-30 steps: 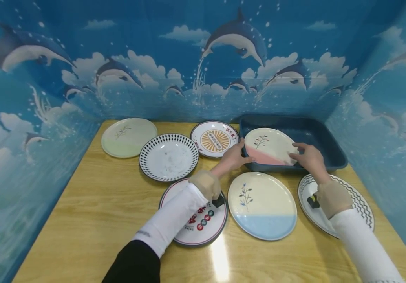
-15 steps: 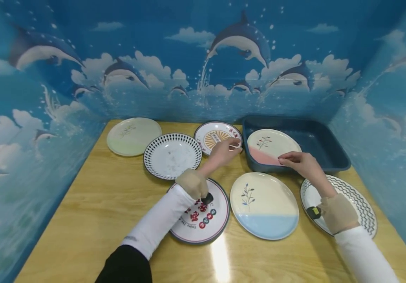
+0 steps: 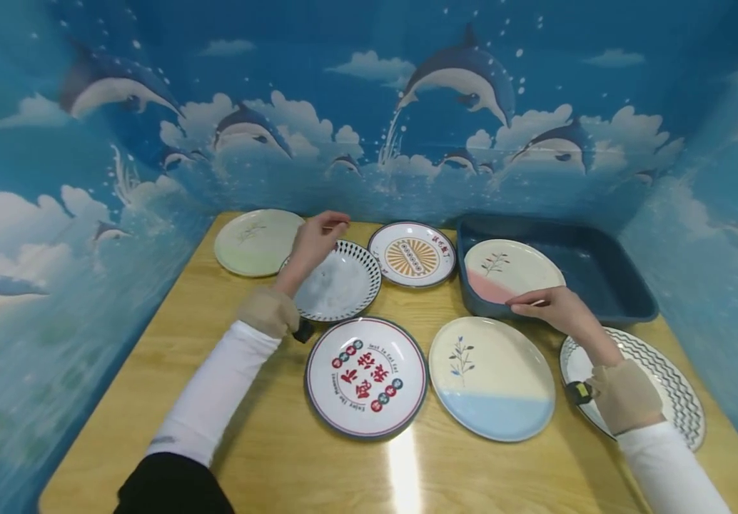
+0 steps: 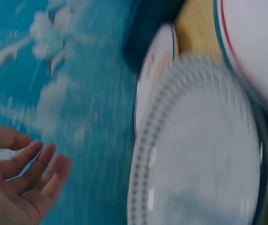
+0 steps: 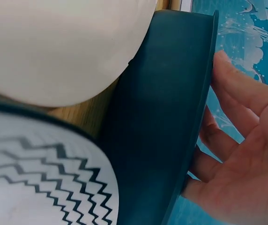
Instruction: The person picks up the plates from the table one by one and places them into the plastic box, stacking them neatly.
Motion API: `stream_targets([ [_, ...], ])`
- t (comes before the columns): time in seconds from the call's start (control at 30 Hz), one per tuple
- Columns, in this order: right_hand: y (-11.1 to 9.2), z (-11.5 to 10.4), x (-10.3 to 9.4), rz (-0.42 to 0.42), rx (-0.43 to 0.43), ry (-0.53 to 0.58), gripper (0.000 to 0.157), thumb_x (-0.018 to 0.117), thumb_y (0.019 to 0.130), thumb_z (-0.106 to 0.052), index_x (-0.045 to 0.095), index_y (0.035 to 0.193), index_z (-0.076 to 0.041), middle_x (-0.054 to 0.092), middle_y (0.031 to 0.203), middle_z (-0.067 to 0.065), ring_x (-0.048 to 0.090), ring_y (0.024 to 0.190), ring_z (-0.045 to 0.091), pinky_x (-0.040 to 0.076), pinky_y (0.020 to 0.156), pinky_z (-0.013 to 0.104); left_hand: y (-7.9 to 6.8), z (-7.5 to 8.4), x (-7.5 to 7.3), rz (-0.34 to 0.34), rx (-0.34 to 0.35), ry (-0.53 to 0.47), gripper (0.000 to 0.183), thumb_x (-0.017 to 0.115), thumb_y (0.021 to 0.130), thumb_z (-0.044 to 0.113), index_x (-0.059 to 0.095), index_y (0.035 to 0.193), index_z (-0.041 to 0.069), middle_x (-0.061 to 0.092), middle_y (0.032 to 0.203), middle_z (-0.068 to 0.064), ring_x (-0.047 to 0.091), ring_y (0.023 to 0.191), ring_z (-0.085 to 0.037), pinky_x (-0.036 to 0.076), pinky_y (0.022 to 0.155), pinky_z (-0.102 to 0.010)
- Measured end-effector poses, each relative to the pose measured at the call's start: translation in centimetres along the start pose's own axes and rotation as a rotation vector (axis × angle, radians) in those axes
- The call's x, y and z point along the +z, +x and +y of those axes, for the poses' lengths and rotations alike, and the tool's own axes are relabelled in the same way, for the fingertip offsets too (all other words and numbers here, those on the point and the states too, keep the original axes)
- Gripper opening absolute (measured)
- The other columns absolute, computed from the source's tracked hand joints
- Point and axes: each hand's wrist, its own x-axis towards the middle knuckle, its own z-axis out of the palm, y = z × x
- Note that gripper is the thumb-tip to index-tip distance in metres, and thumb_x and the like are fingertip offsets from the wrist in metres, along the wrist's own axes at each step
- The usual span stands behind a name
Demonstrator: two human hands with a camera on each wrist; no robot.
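My left hand (image 3: 317, 243) hangs over the back left of a white bowl (image 3: 340, 285) with a black diamond rim. Its fingers are loosely curled with nothing between them, as the left hand (image 4: 26, 178) also appears in the left wrist view. A cream-and-pink plate (image 3: 517, 268) leans inside a dark blue bin (image 3: 607, 271). Near that plate's lower edge, my right hand (image 3: 555, 310) reaches over the bin's front rim. In the right wrist view, its fingertips are partly hidden behind the bin wall (image 5: 157, 117), with the thumb apart from the fingers.
A green plate (image 3: 256, 239) lies back left, beside the bowl. A sunburst plate (image 3: 407, 250) sits left of the bin. In front are a red-lettered plate (image 3: 330, 385), a cream-and-blue plate (image 3: 491, 414) and a zigzag-rimmed plate (image 3: 671, 389). A dolphin-printed backdrop (image 3: 279, 178) encloses the table.
Both hands were at the cream-and-pink plate in the bin. My left hand has let go and moved left to the bowl. My right hand has shifted slightly along the plate's lower edge.
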Motion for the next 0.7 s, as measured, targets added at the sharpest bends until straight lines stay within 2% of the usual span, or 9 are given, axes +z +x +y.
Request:
stream_targets([
  [0.1, 0.2, 0.0, -0.1, 0.006, -0.002, -0.01, 0.035, 0.072, 0.096, -0.031, 0.075, 0.119, -0.005, 0.073, 0.117, 0.019, 0.065, 0.111, 0.04, 0.051, 0.096, 0.056, 0.4, -1.9, -3.4, 0.028, -0.032, 0.031, 0.034, 0.051, 0.107, 0.021, 0.062, 0.135, 0.005, 0.064, 0.132, -0.015, 0.062, 0.12, -0.032, 0.057, 0.093, -0.046],
  [0.23, 0.5, 0.0, -0.2, 0.012, -0.004, -0.022, 0.035, 0.074, 0.095, -0.031, 0.076, 0.118, -0.004, 0.073, 0.116, 0.019, 0.065, 0.111, 0.041, 0.05, 0.095, 0.056, 0.5, -4.6, -7.5, 0.073, -0.117, 0.048, 0.036, 0.048, 0.108, 0.022, 0.061, 0.137, 0.004, 0.062, 0.134, -0.019, 0.061, 0.12, -0.034, 0.056, 0.096, -0.049],
  [0.47, 0.5, 0.0, -0.4, 0.025, 0.006, -0.032, 0.036, 0.075, 0.094, -0.032, 0.076, 0.117, -0.005, 0.07, 0.121, 0.023, 0.063, 0.113, 0.042, 0.049, 0.096, 0.055, -0.3, -8.7, -13.3, 0.145, -0.241, 0.086, 0.042, 0.043, 0.109, 0.021, 0.055, 0.141, -0.003, 0.056, 0.137, -0.027, 0.059, 0.119, -0.037, 0.056, 0.096, -0.047],
  [0.57, 0.3, 0.1, -0.5, 0.03, 0.008, -0.032, 0.036, 0.075, 0.093, -0.032, 0.077, 0.115, -0.004, 0.071, 0.119, 0.023, 0.064, 0.112, 0.041, 0.05, 0.094, 0.052, -0.5, -10.5, -14.8, 0.165, -0.276, 0.124, 0.042, 0.044, 0.108, 0.02, 0.057, 0.137, -0.008, 0.06, 0.129, -0.029, 0.066, 0.1, -0.029, 0.06, 0.083, -0.037],
  [0.63, 0.2, 0.2, -0.5, 0.027, 0.006, -0.027, 0.036, 0.076, 0.093, -0.033, 0.077, 0.114, -0.004, 0.071, 0.119, 0.023, 0.064, 0.111, 0.041, 0.051, 0.092, 0.048, -0.7, -11.8, -15.4, 0.188, -0.278, 0.173, 0.037, 0.046, 0.105, 0.016, 0.065, 0.122, -0.011, 0.068, 0.11, -0.029, 0.067, 0.077, -0.02, 0.057, 0.065, -0.029],
  [0.7, 0.1, 0.3, -0.4, 0.023, 0.0, -0.027, 0.036, 0.076, 0.092, -0.033, 0.078, 0.113, -0.004, 0.071, 0.118, 0.022, 0.065, 0.11, 0.04, 0.051, 0.088, 0.043, -0.9, -13.1, -15.8, 0.193, -0.275, 0.224, 0.033, 0.048, 0.099, 0.012, 0.07, 0.101, -0.014, 0.072, 0.082, -0.022, 0.06, 0.056, -0.012, 0.049, 0.052, -0.025],
])
